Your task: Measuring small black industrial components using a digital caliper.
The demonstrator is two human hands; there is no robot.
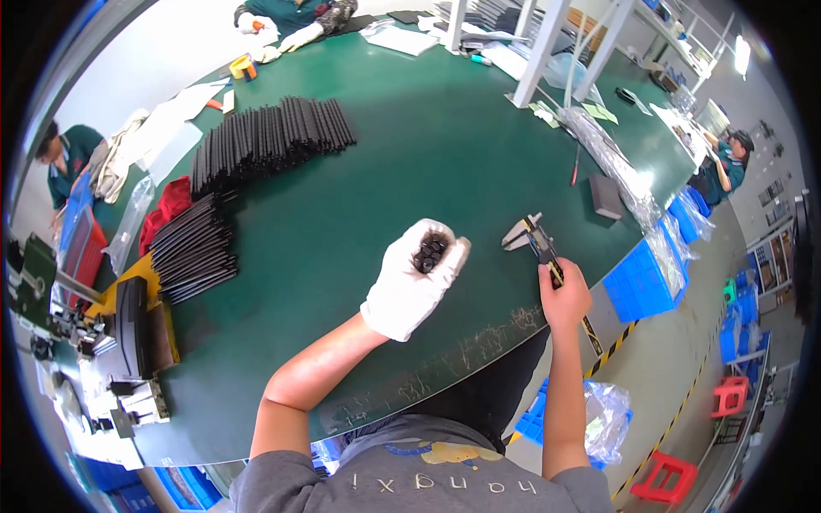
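Nearest me, my left hand point(416, 286) wears a white cotton glove and is cupped palm up over the dark green table mat point(410, 154), fingers curled around a small heap of black ring-shaped parts point(430, 253) resting in the palm. Just to the right, my bare right hand point(564, 295) is closed around the beam of a grey metal vernier caliper point(534, 238), its jaws pointing away from me near the table's right edge.

My worry is the palm — a slight tilt and the loose rings could roll off onto the mat or over the edge. The caliper is held only by its near end, so it could twist in my grip.

Farther left lie long rows of thin black flat plates point(265, 141) — stacked on edge. At the far end, another person's white-gloved hands point(282, 34) are at work.
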